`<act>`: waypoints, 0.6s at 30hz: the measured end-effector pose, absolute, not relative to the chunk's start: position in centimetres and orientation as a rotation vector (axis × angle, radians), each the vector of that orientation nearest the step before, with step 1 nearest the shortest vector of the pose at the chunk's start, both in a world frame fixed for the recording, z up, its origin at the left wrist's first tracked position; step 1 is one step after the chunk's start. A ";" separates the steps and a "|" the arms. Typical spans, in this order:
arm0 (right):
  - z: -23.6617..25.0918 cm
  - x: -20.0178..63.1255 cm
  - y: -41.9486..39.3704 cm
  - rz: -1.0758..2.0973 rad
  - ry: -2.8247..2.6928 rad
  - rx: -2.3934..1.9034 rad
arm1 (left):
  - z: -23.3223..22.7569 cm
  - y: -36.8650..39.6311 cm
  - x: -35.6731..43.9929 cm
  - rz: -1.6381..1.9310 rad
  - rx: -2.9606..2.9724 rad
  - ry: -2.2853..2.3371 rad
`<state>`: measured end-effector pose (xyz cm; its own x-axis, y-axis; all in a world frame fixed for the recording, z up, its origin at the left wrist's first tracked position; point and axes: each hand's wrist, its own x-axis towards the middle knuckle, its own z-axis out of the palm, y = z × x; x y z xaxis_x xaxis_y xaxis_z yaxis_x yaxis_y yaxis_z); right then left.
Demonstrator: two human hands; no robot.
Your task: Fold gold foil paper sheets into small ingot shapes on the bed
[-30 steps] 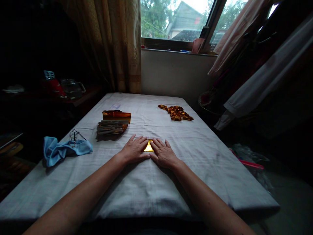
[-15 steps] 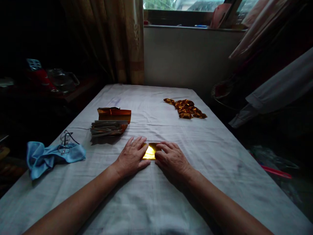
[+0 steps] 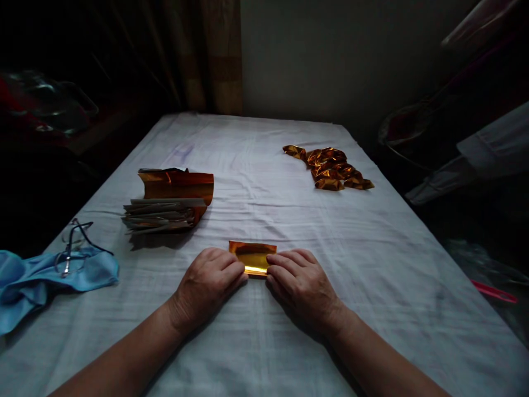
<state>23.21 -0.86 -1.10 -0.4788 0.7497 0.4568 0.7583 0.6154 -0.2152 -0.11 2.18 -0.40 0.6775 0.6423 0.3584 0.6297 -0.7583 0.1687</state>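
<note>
A shiny gold foil paper (image 3: 253, 257), folded into a narrow rectangle, lies on the white cloth in front of me. My left hand (image 3: 212, 278) pinches its left end near the front edge, thumb and fingers together. At the right end, my right hand (image 3: 300, 281) grips the same edge with its fingers curled over. Some of the paper's ends are hidden under the fingers. Farther off to the left is a stack of foil papers (image 3: 165, 212), with one curved gold sheet (image 3: 179, 186) standing behind it. Several folded gold foil pieces (image 3: 330, 165) sit heaped at the back right.
The white sheet (image 3: 248, 342) covers the whole table. Eyeglasses (image 3: 70, 256) rest on a blue cloth (image 3: 53, 275) at the left edge. A glass jug (image 3: 53, 102) stands in the dark at the left. Hanging clothes (image 3: 496, 143) and a pink-red handle (image 3: 496, 291) are at the right.
My view has tilted down and the window has left it. The left hand has drawn back from lying across the paper to its front left corner. More of the paper's back edge shows.
</note>
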 end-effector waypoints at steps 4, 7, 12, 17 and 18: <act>-1.1 23.3 -0.7 0.075 -2.249 -1.246 | -0.3 2.5 -0.4 0.620 2.763 1.156; -1.3 23.3 -0.7 0.151 -2.195 -1.326 | -0.2 2.6 -0.7 0.562 2.725 1.198; -1.8 23.3 -0.6 0.215 -2.091 -1.441 | -0.2 2.7 -1.0 0.555 2.630 1.291; -1.9 23.0 -0.6 0.229 -2.043 -1.495 | -0.4 2.7 -0.9 0.577 2.610 1.362; -1.9 23.0 -0.6 0.226 -2.039 -1.499 | -0.4 2.8 -0.8 0.578 2.609 1.372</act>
<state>23.00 -0.58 -1.86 -0.1898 0.9144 0.3576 0.8139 0.3503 -0.4635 -0.82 2.76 -0.43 0.5109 0.8162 0.2697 0.7634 -0.5750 0.2943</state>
